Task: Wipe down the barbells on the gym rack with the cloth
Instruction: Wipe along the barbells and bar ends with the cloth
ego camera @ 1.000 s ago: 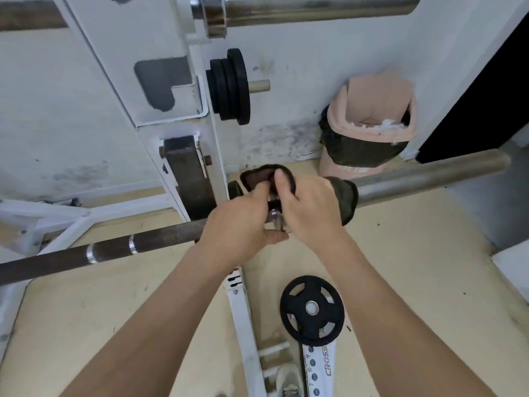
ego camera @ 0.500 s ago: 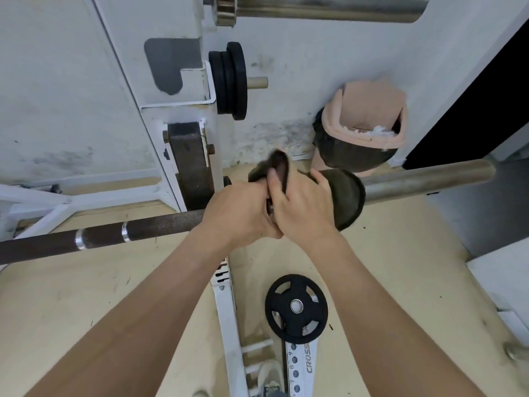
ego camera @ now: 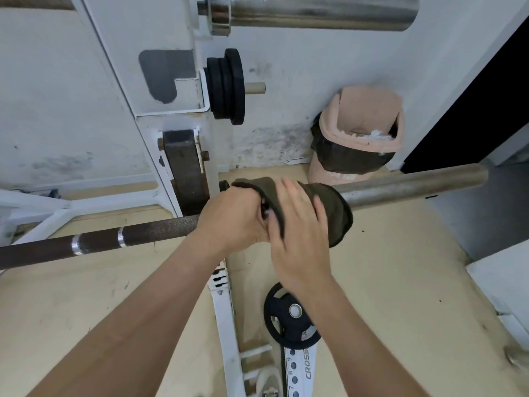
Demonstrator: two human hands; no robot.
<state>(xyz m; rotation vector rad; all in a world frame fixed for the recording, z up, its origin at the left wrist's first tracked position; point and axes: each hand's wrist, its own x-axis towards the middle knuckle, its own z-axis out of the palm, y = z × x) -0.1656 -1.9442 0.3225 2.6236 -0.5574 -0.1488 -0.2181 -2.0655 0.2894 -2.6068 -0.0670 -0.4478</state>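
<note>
A dark barbell (ego camera: 94, 242) lies across the white rack (ego camera: 160, 81), its grey steel sleeve (ego camera: 415, 183) pointing right. A dark olive cloth (ego camera: 335, 210) is draped over the bar where shaft meets sleeve. My left hand (ego camera: 232, 216) is closed around the bar and the cloth's left edge. My right hand (ego camera: 300, 233) lies on top of the cloth with its fingers spread, pressing it onto the bar. A second barbell's chrome sleeve (ego camera: 315, 12) rests higher up at the top of the view.
Black plates (ego camera: 229, 87) hang on a rack peg. A pink bin (ego camera: 357, 133) with a black liner stands against the wall behind the sleeve. A black plate (ego camera: 289, 319) lies on the floor by the rack's base rail (ego camera: 226, 325). A dark doorway (ego camera: 486, 96) is at right.
The cloth's raised flap has come down flat over the bar. My right hand has opened out and spread across the cloth; my left hand stays gripped beside it.
</note>
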